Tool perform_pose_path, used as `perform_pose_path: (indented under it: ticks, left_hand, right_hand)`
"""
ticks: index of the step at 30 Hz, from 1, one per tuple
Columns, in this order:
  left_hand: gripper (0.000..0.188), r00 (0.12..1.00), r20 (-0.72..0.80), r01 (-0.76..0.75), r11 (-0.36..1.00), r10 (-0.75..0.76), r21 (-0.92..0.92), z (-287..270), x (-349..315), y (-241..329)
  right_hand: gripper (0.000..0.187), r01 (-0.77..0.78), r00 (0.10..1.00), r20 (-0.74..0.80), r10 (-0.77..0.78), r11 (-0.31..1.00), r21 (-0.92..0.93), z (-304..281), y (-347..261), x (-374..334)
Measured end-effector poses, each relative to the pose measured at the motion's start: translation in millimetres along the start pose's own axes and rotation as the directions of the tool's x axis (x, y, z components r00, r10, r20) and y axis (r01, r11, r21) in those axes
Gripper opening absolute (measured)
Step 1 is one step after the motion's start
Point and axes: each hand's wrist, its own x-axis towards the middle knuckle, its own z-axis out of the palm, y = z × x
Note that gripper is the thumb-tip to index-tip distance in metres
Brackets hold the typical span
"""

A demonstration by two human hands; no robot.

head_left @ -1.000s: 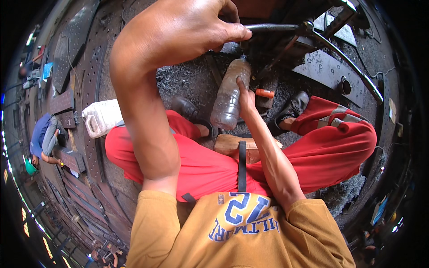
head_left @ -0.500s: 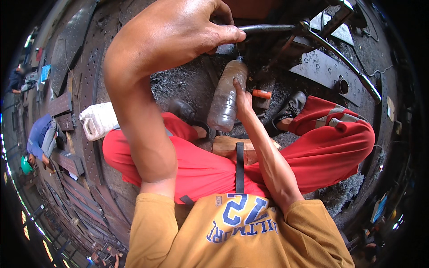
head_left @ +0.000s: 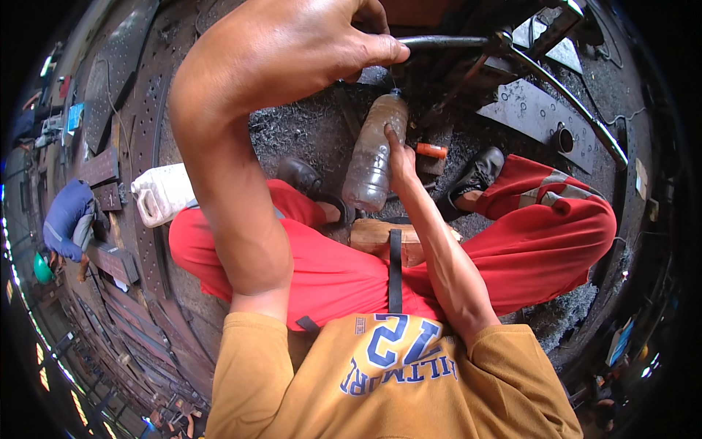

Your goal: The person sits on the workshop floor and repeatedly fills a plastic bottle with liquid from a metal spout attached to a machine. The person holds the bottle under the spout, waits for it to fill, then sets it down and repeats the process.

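Gripping the dark metal rod (head_left: 446, 42) at the frame's top centre, the left hand (head_left: 307, 44) is clenched around it while the right hand (head_left: 401, 157) clasps a cloudy clear plastic bottle (head_left: 373, 154) upright just below.

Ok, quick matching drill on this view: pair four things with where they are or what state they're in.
Things:
1. bottle
2. bar
3. jerrycan
4. wood block

Places or states:
A. white, on the floor left of the red trousers
B. gripped at its end by the left hand
C. between the knees, under a dark strap
D. held neck-up by the right hand, cloudy plastic

Pairs: 1-D, 2-B, 3-A, 4-C
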Motion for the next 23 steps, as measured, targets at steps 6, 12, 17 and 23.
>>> perform_pose_path:
  ticks: [6,12,17,23]
  left_hand:
    - [0.039,1.000,0.015,0.002,1.000,-0.002,0.018,-1,0,-6]
    - [0.039,0.997,0.047,-0.062,0.991,0.068,-0.118,-8,4,-15]
    - [0.038,0.995,0.072,-0.055,0.991,0.065,-0.123,-10,4,-15]
    - [0.037,0.997,-0.004,-0.077,0.996,0.076,-0.050,2,-1,-11]
  right_hand:
    - [0.081,-0.026,0.999,-0.025,0.026,1.000,-0.002,0,3,3]
    - [0.085,-0.019,0.999,0.039,0.019,1.000,-0.013,-7,9,17]
    - [0.086,-0.025,0.999,0.037,0.026,1.000,-0.018,-9,11,20]
    - [0.083,-0.028,1.000,0.002,0.028,0.999,-0.028,-4,6,10]
